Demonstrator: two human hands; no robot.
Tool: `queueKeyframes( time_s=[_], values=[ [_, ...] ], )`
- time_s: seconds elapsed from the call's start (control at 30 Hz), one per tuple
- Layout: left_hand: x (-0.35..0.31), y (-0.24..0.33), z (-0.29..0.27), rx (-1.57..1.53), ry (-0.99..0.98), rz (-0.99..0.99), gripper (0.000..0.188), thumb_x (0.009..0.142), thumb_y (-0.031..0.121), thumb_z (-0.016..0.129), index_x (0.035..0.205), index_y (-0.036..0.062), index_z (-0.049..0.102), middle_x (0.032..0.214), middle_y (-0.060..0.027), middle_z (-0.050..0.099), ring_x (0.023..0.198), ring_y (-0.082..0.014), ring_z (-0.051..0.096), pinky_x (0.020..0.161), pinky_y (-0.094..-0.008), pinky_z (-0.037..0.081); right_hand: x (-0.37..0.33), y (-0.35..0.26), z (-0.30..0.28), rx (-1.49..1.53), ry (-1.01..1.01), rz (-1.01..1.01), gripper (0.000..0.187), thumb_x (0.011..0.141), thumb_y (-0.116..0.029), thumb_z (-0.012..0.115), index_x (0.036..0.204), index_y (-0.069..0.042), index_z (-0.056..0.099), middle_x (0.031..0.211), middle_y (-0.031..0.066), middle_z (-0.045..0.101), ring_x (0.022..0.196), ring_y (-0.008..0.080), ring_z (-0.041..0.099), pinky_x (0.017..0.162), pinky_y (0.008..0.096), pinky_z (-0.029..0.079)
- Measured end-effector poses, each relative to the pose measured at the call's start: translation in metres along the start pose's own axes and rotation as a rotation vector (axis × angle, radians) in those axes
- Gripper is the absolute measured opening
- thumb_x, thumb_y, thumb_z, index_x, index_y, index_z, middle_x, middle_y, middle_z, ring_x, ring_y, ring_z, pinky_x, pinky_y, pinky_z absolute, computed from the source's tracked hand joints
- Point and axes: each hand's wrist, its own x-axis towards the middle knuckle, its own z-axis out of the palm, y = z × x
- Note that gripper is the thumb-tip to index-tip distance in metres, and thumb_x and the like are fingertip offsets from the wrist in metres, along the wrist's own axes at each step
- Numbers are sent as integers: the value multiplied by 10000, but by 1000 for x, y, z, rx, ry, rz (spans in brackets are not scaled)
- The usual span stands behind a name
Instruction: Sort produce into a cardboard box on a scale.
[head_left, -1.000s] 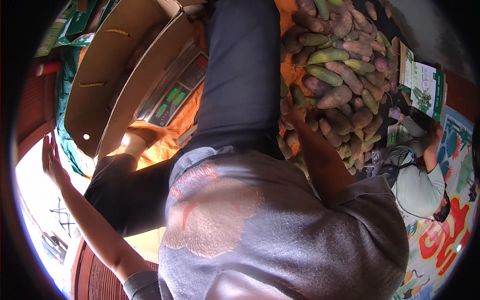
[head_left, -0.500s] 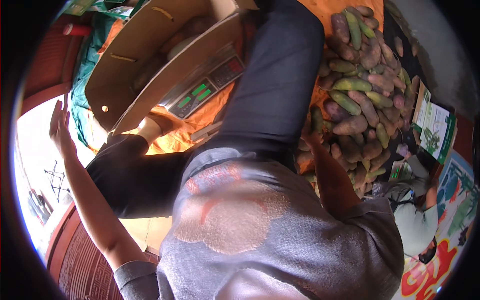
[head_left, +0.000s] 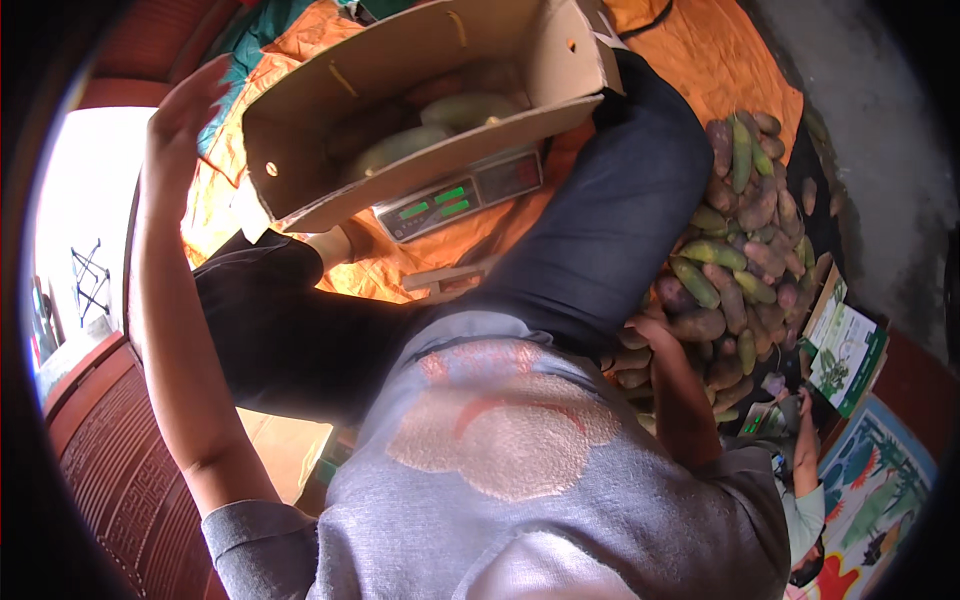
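Left hand (head_left: 190, 108) splayed; right hand (head_left: 650, 326) at vegetable pile (head_left: 716, 253), by orange sheet's (head_left: 690, 52) right edge — grip can't be told. Lifting singly should limit bruising.

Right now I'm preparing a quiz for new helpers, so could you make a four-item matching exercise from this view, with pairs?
1. Left hand
2. Right hand
3. Cardboard box
4. Scale nearest the box

A. At the vegetable pile
B. Open-topped, vegetables inside
C. Showing lit green displays
D. Raised, left of the box

Pairs: 1-D; 2-A; 3-B; 4-C
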Motion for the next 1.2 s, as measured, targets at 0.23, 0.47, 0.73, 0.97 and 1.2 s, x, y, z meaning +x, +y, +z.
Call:
queueKeyframes(
  time_s=[0.23,0.47,0.73,0.97,1.2],
  values=[
    [-24,54,40,356,-456,194,294,967,105,644,1253,47,682,1146,-179,717,1018,-268,702,862,-362,550,-37,-78,-203,82,664,-140,924,635,-217,915,1404,-20,442,1352,213,554,1209,319,569,1064,392,439],
    [-45,47,75,611,-783,137,382,927,280,690,1236,55,673,893,-193,723,817,-353,716,741,-434,576,-193,-392,-228,-104,760,-810,812,754,-183,843,1450,-63,442,1319,177,615,1224,272,592,1054,403,451],
    [-77,42,86,856,-702,263,515,905,56,556,1401,-69,496,921,-124,702,777,-238,729,636,-327,591,-185,-597,-77,-814,276,-1376,739,680,-175,808,1353,-84,518,1252,172,639,1205,368,586,992,454,505],
    [-78,35,81,795,-651,317,444,902,66,570,1319,-84,544,805,-92,704,751,-243,729,630,-336,583,-143,-655,50,-962,-47,-1235,747,737,-239,810,1395,-136,471,1294,180,608,1223,384,562,1041,480,465],
    [-75,38,76,769,-686,331,431,868,46,597,1287,-54,574,845,-118,706,754,-263,734,647,-348,588,-145,-648,25,-787,-165,-1402,615,859,-199,723,1423,-93,501,1364,169,592,1269,371,545,1157,480,356]
  ],
)
